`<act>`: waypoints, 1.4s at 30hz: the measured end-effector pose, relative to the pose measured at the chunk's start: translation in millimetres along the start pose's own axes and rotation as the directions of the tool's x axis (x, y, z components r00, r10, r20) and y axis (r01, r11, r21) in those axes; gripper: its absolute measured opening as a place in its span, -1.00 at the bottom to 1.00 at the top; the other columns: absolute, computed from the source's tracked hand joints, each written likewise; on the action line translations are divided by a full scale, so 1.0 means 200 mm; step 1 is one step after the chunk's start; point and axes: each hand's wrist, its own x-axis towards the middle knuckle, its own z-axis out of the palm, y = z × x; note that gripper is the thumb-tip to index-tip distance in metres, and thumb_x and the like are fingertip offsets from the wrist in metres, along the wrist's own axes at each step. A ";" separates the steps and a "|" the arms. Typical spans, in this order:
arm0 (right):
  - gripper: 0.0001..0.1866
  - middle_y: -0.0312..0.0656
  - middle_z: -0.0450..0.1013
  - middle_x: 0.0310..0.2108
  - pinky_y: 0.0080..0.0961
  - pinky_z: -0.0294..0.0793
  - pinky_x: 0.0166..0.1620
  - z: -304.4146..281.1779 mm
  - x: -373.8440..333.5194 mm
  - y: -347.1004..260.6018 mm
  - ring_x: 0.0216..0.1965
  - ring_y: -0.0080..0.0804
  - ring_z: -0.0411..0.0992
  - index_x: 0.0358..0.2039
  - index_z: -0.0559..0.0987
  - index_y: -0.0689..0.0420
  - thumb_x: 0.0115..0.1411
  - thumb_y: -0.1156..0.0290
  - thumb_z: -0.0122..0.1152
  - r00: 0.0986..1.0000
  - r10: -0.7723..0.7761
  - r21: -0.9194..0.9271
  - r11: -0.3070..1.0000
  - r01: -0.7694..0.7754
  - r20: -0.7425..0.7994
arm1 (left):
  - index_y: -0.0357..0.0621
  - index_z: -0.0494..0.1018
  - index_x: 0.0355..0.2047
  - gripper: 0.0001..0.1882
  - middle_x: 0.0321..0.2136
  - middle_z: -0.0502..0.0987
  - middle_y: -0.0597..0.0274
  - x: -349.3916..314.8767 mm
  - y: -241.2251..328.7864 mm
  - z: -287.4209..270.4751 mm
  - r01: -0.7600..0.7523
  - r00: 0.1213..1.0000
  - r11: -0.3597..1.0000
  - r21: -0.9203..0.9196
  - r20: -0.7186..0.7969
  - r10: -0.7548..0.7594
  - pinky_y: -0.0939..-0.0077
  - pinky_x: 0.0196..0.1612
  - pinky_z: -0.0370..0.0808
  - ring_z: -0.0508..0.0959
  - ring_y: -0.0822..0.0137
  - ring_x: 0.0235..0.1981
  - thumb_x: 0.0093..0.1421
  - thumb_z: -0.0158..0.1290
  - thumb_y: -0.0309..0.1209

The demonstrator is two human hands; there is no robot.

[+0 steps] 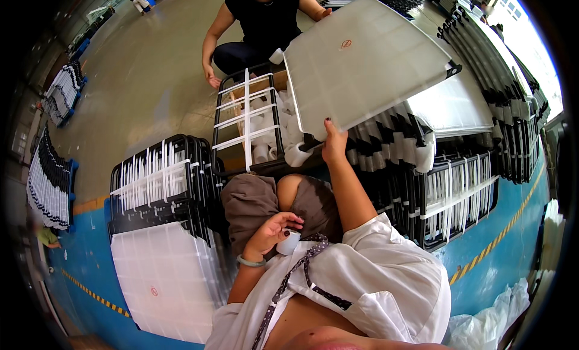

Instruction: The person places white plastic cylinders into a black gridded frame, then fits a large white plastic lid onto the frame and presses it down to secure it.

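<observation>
A large pale panel (368, 60) with dark corner fittings and a small red round mark tilts over the stacks in front of me. My right hand (333, 143) grips its near edge, thumb on the upper face. At my lap, the curled fingers of my left hand (272, 232) hold a small white cap-like piece (288, 242). Similar white covers sit on the panel's corners, one near corner cover (297, 155) beside my right hand. A carton of loose white pieces (260, 117) shows through a black frame with white straps (247, 120).
Across from me a person in black (262, 24) crouches, one hand at the panel's far edge. Strapped black frames and a pale panel (163, 277) stand at my left. More stacked panels (452, 111) and frames (458, 193) are at right. Clear plastic wrap (488, 317) lies lower right.
</observation>
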 end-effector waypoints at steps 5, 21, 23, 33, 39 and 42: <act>-0.45 -0.19 0.34 -0.10 -0.43 0.27 0.00 0.14 -0.10 -0.24 -0.03 -0.32 0.31 0.02 0.30 0.21 -0.05 0.58 0.13 0.998 0.007 -0.014 1.000 -0.006 0.062 | -0.24 0.20 0.05 -0.41 -0.01 0.35 0.01 -0.03 0.01 0.00 -0.011 0.999 0.999 -0.046 0.039 0.013 0.34 0.11 0.26 0.35 0.18 0.05 0.07 0.16 -0.30; -0.49 -0.16 0.41 -0.23 -0.34 0.39 -0.07 0.09 -0.24 -1.08 -0.17 -0.24 0.40 -0.16 0.42 0.25 -0.28 0.56 0.04 0.899 -0.339 0.099 0.941 0.324 0.279 | -0.27 0.44 -0.28 -0.75 -0.17 0.45 0.03 0.14 0.47 0.09 -0.494 0.835 0.710 0.501 0.045 0.549 0.33 0.06 0.30 0.44 0.18 -0.07 0.01 0.16 -0.47; -0.46 -0.11 0.40 -0.18 -0.33 0.36 -0.03 0.02 -0.28 -1.25 -0.13 -0.22 0.38 -0.14 0.42 0.29 -0.28 0.51 0.05 0.837 -0.441 -0.005 0.884 0.468 0.325 | -0.26 0.42 -0.23 -0.72 -0.12 0.41 0.00 0.27 0.62 0.14 -0.483 0.831 0.732 0.481 -0.011 0.556 0.19 0.08 0.29 0.42 0.11 -0.05 0.07 0.13 -0.39; -0.43 0.02 0.33 -0.02 -0.23 0.35 0.00 -0.43 -0.82 -2.14 -0.01 -0.18 0.32 -0.02 0.37 0.31 0.04 0.15 0.01 0.586 -0.803 0.029 0.592 0.805 0.108 | -0.25 0.08 0.17 -0.27 0.11 0.23 -0.05 0.98 0.92 0.80 -0.502 0.776 0.803 -0.322 0.241 0.582 0.18 0.21 0.14 0.23 0.03 0.16 0.17 -0.08 0.04; -0.35 -0.04 0.31 0.02 -0.36 0.32 0.01 -0.41 -0.91 -2.31 0.02 -0.25 0.29 0.07 0.32 0.31 0.11 0.05 0.02 0.579 -0.815 -0.467 0.522 0.713 -0.027 | -0.25 0.23 0.05 -0.51 0.00 0.36 0.08 0.88 0.78 1.00 -0.419 0.794 0.644 -0.640 0.085 0.601 0.16 0.11 0.26 0.35 0.14 0.04 0.22 -0.07 -0.18; -0.42 -0.03 0.31 0.03 -0.36 0.32 0.01 -0.05 -0.98 -2.14 0.01 -0.25 0.30 0.03 0.38 0.27 0.14 0.08 0.04 0.433 -0.870 -0.852 0.031 0.523 0.235 | -0.24 0.29 -0.01 -0.54 -0.07 0.41 0.08 0.88 0.81 0.98 -0.333 0.842 0.632 -0.699 0.081 0.534 0.16 0.06 0.32 0.40 0.13 -0.02 0.18 -0.01 -0.20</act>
